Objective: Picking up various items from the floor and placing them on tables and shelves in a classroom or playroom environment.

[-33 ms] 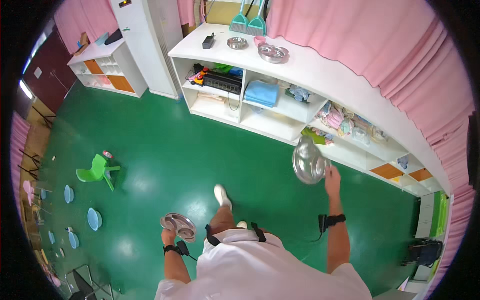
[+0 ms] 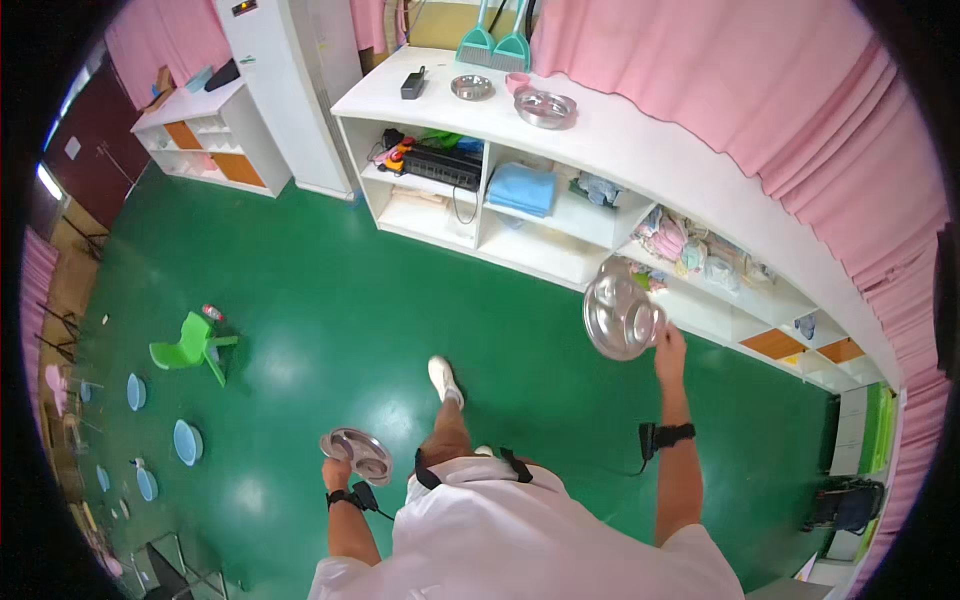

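My left hand (image 2: 337,474), low and left of my body, is closed on the rim of a round metal divided plate (image 2: 372,446). Out to the right and higher up, my right hand (image 2: 671,354) grips the edge of another shiny metal divided plate (image 2: 612,312). This second plate is tilted, with its compartments showing, and overlaps the lower shelves in the picture. Ahead, two metal bowls (image 2: 472,88) and a small pink cup (image 2: 516,81) stand on top of the white shelf unit (image 2: 640,135).
Teal brushes or dustpans (image 2: 494,52) and a dark box-shaped item (image 2: 412,84) sit on the unit's top. Its shelves hold a blue folded cloth (image 2: 522,188) and bundled fabrics. A green chair (image 2: 185,346) and several blue basins (image 2: 187,442) are on the green floor to the left.
My right hand and its plate have shifted slightly upward. My left hand keeps its plate in nearly the same place.
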A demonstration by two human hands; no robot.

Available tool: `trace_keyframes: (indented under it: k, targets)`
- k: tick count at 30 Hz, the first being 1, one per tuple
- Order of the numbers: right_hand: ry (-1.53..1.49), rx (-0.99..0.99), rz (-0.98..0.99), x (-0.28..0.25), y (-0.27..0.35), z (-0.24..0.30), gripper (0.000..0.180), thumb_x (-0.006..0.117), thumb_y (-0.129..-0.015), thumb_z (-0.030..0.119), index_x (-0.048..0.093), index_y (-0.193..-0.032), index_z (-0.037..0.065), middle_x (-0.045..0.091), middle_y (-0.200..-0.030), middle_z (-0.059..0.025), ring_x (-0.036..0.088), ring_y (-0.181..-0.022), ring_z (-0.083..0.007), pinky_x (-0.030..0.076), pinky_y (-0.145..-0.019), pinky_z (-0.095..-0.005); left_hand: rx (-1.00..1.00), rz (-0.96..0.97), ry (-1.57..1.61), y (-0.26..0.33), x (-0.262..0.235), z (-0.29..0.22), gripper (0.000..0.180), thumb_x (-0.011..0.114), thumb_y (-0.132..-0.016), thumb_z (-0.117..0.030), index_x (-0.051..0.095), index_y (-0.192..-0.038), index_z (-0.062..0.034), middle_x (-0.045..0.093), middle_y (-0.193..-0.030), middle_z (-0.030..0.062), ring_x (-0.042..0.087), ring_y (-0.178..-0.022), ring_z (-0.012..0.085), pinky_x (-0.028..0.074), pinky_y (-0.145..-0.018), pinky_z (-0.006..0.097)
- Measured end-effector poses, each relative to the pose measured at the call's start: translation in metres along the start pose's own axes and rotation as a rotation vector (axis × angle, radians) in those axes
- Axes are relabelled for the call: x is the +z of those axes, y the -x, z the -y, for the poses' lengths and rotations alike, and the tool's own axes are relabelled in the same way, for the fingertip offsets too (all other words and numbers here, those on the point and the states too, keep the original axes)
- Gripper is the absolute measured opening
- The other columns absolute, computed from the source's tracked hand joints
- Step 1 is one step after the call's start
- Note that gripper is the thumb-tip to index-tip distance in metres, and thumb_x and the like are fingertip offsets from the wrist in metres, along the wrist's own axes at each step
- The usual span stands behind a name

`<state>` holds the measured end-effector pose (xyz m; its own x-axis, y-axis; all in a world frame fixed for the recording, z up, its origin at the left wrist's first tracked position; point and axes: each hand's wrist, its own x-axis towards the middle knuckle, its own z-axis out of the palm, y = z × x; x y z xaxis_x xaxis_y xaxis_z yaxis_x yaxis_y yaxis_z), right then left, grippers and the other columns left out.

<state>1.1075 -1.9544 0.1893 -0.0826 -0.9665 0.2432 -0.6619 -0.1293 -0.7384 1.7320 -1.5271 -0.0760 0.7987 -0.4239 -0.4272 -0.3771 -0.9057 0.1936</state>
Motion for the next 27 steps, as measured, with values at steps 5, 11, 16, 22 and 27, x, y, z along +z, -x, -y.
trace_keyframes:
  k: [5, 11, 16, 22, 27]
  targets:
    - [-0.589, 0.332, -0.189, 0.020, -0.154, 0.044, 0.014, 0.056, -0.090, 0.023, 0.060, -0.086, 0.010, 0.048, -0.073, 0.0057, 0.043, -0.068, -0.0051, 0.037, -0.061, -0.0238, -0.056, 0.061, -0.037, -0.079, -0.013, -0.135, 0.067, 0.048, -0.081, -0.059, 0.066, -0.079, 0.0053, 0.063, -0.089, 0.0290, 0.060, -0.088, 0.0463, 0.048, -0.078, 0.048]
    - [-0.708, 0.475, -0.216, 0.047, -0.287, 0.076, 0.018, 0.058, -0.089, 0.028, 0.057, -0.090, 0.010, 0.049, -0.080, 0.0036, 0.046, -0.074, -0.0070, 0.039, -0.065, -0.0254, 0.124, -0.040, 0.129, -0.183, -0.030, -0.255, 0.043, 0.060, -0.077, -0.037, 0.063, -0.066, 0.0050, 0.060, -0.066, 0.0263, 0.060, -0.067, 0.0438, 0.046, -0.061, 0.048]
    - [-0.774, 0.433, -0.173, 0.079, -0.380, 0.081, 0.023, 0.056, -0.090, 0.029, 0.059, -0.098, 0.007, 0.056, -0.088, 0.0007, 0.050, -0.078, -0.0094, 0.042, -0.069, -0.0264, 0.237, -0.059, 0.036, -0.221, -0.093, -0.414, 0.066, 0.045, -0.085, -0.056, 0.064, -0.072, 0.0058, 0.060, -0.071, 0.0279, 0.059, -0.072, 0.0465, 0.046, -0.064, 0.050]
    - [-0.713, 0.391, -0.043, 0.141, -0.509, 0.045, 0.022, 0.056, -0.090, 0.030, 0.061, -0.093, 0.009, 0.056, -0.083, 0.0027, 0.050, -0.076, -0.0069, 0.043, -0.068, -0.0260, 0.245, -0.112, 0.103, -0.276, -0.090, -0.517, 0.060, 0.046, -0.084, -0.053, 0.066, -0.082, 0.0042, 0.061, -0.075, 0.0282, 0.058, -0.076, 0.0481, 0.046, -0.068, 0.052]
    - [-0.786, 0.401, 0.145, 0.196, -0.584, 0.035, 0.026, 0.053, -0.092, 0.033, 0.061, -0.091, 0.008, 0.055, -0.081, 0.0020, 0.052, -0.076, -0.0092, 0.045, -0.068, -0.0282, 0.140, -0.038, -0.016, -0.272, -0.083, -0.541, 0.051, 0.050, -0.082, -0.050, 0.070, -0.078, -0.0034, 0.065, -0.071, 0.0190, 0.063, -0.069, 0.0373, 0.048, -0.065, 0.047]
